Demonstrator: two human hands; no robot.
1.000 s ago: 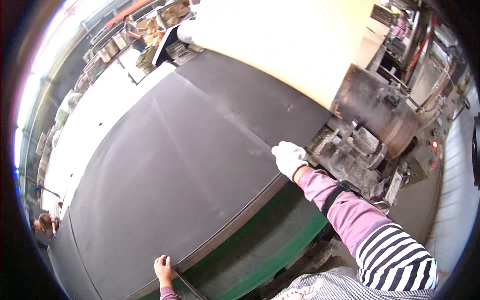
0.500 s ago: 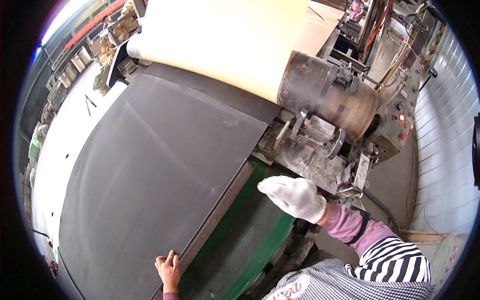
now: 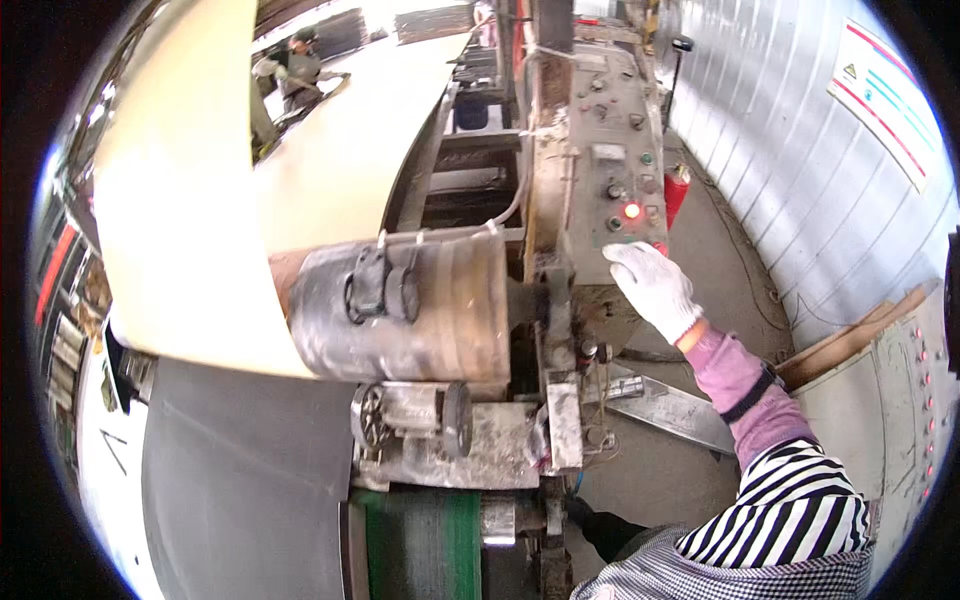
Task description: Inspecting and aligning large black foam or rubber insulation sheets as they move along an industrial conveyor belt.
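Note:
My right hand [image 3: 655, 290], in a white knit glove, reaches out over the lower end of a grey control panel [image 3: 588, 170]. Its fingers are stretched out and hold nothing that I can see. Close by the fingertips sits a red button [image 3: 661, 247]; whether they touch it I cannot tell. A little above, a red lamp [image 3: 632, 211] glows among several knobs and buttons. My left hand is out of the picture. At lower left lies a dark grey sheet [image 3: 240, 480], beside a green belt [image 3: 425, 545].
A large worn roller [image 3: 455, 300] crosses the middle, with a tan sheet [image 3: 185, 200] running over its left part. Below it stands a handwheel mechanism [image 3: 412, 415]. A cabinet [image 3: 850, 430] is at right. Another person [image 3: 298, 75] works at the far left.
The view has swung right toward the control panel. My right hand has moved from above the green belt to the panel. My left hand, earlier on the dark sheet's edge, has left the view.

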